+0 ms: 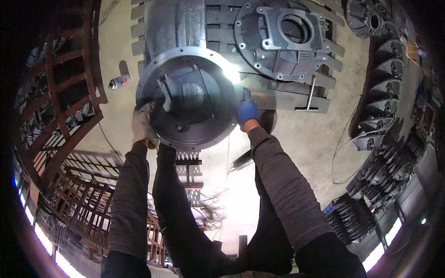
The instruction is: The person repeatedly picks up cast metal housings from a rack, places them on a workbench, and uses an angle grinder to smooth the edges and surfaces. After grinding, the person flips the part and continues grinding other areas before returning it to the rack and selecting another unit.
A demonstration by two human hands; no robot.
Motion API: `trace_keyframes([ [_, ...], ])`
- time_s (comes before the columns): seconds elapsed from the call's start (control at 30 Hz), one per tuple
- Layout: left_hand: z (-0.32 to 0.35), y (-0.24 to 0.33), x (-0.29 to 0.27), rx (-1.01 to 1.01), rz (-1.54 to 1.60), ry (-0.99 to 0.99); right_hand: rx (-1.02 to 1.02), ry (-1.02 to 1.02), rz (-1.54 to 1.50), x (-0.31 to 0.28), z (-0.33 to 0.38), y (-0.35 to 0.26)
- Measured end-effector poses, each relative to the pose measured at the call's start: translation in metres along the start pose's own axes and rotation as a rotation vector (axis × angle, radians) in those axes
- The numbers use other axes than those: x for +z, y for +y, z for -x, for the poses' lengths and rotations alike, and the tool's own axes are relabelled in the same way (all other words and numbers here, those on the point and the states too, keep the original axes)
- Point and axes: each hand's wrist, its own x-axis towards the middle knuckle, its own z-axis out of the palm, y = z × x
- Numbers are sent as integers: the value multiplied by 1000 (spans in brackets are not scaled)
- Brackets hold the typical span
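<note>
A large round metal housing (185, 134), a bell-shaped casting with a drilled flange and a dark hollow inside, is in front of me at the pallet's near end. My left hand (144, 123), in a pale work glove, is closed on its left rim, and the fingertips reach toward the inside. On the opposite side, my right hand (248, 113) in a blue glove is closed against the right rim; its fingers are partly hidden. Farther back to the right lies a second flanged casting (273, 55) with a rectangular bracket face and a round opening.
A T-handled tool (310, 95) lies at the right of the slatted pallet (331, 81). On the floor at left is a spray can (119, 82). Rusty metal racks (69, 85) line the left side. Rows of similar castings (384, 88) stand at right, beside a thin cable (340, 153).
</note>
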Motion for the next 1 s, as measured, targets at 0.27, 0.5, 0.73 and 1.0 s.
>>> trace_keyframes([
  [0.27, 34, 90, 50, -352, 226, -154, 154, 41, -118, -110, 66, 90],
  [0.5, -8, 146, 134, 308, -467, -484, 275, 86, 17, -198, 46, 162],
  [0.73, -60, 165, 168, 358, -511, -501, 256, 97, -153, -222, -20, 202],
  [1.0, -23, 326, 144, 90, 151, -503, -103, 139, -462, -219, -39, 203],
])
